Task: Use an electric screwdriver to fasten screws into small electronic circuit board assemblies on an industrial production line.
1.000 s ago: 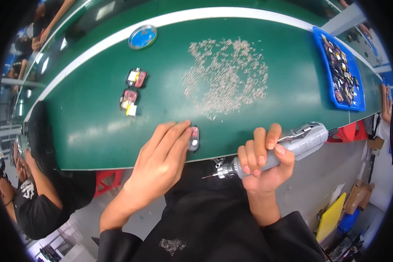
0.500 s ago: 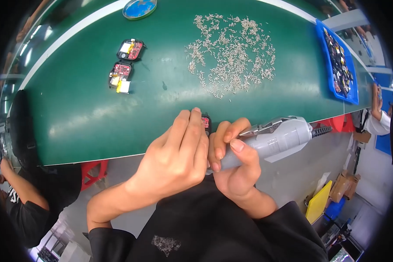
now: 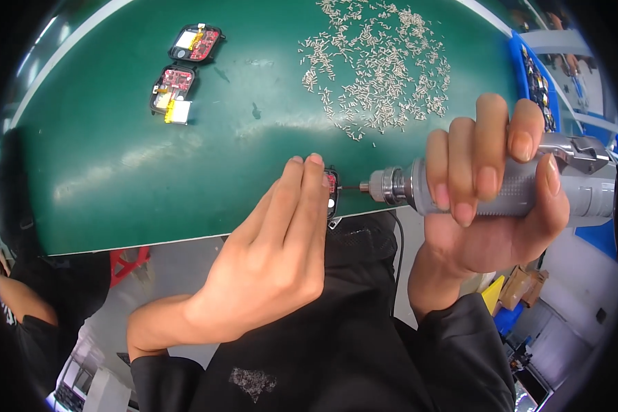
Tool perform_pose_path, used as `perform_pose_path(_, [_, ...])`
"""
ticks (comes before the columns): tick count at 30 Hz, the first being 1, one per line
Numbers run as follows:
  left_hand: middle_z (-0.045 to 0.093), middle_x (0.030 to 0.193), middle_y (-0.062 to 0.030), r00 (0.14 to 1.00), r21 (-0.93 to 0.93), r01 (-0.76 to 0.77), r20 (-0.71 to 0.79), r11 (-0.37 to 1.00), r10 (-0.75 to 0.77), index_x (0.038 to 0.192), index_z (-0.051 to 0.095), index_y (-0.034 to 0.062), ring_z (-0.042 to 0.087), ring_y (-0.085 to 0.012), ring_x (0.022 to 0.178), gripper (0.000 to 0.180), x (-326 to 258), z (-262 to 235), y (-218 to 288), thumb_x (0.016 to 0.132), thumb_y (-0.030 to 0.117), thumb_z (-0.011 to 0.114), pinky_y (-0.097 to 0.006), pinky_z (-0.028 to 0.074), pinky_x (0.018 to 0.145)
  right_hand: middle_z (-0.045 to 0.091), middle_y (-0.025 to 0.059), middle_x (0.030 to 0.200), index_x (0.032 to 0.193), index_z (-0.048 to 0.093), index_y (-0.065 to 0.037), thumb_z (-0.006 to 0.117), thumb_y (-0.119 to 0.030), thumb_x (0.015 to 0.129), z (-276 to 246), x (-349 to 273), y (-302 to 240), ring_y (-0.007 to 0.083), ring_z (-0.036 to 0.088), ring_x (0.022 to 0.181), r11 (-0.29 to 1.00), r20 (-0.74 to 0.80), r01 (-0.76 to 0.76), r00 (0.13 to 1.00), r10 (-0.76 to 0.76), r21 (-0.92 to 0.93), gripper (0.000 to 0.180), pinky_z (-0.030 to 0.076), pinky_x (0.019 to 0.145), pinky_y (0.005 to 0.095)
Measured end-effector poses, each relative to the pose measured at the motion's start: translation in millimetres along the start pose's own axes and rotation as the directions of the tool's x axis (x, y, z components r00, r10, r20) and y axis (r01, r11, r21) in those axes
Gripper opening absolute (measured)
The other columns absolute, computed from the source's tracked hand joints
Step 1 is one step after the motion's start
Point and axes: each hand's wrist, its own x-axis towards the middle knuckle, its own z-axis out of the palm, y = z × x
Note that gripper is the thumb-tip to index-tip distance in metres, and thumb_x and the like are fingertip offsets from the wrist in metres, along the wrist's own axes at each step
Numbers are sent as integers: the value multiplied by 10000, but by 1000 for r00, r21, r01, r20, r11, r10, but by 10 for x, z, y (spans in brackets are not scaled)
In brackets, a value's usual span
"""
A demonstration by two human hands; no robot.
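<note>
My left hand (image 3: 271,254), its fingers pressed together, holds a small black case with a red circuit board (image 3: 332,184) near the table's front edge. Most of that case is hidden behind the fingers. My right hand (image 3: 498,185) is wrapped round a grey electric screwdriver (image 3: 419,185), held sideways. Its thin bit points left and reaches the case's right side; whether the tip sits on a screw is too small to tell.
Many small loose screws (image 3: 384,69) lie spread on the green table (image 3: 117,178). Two open black cases with red boards, an upper one (image 3: 202,44) and a lower one (image 3: 174,82), lie far left. A blue tray (image 3: 522,69) of parts stands far right. Another person's arm (image 3: 24,299) shows at left.
My right hand has moved right and up with the screwdriver, from beside my left hand, and its bit now shows against the case. The view has shifted slightly; my left hand stays over the case.
</note>
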Motion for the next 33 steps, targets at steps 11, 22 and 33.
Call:
perform_pose_path(11, [630,1005,-258,1000,53,-29,-7,998,29,884,649,-168,615,-323,951,343,31,12,-46,621,46,597,-324,544,813,471,47,729,867,425,-84,429,-265,908,-29,96,103,101,396,480,996,39,-78,996,80,-51,186,390,540,279])
perform_pose_path(22, [632,1025,-260,999,81,-46,-10,996,47,857,658,-139,604,-335,974,342,11,-39,-46,625,102,588,-354,514,866,461,66,635,776,424,-67,476,-257,878,41,252,137,115,381,450,968,258,-127,949,181,-215,222,382,468,260])
perform_pose_path(33, [602,1105,-200,918,-28,394,61,919,-392,1076,571,-80,583,-357,1026,427,-353,-373,-256,658,-47,653,-431,484,877,465,81,734,910,492,-21,471,-222,875,-405,-43,-16,107,397,438,940,56,135,986,-160,313,206,390,450,269])
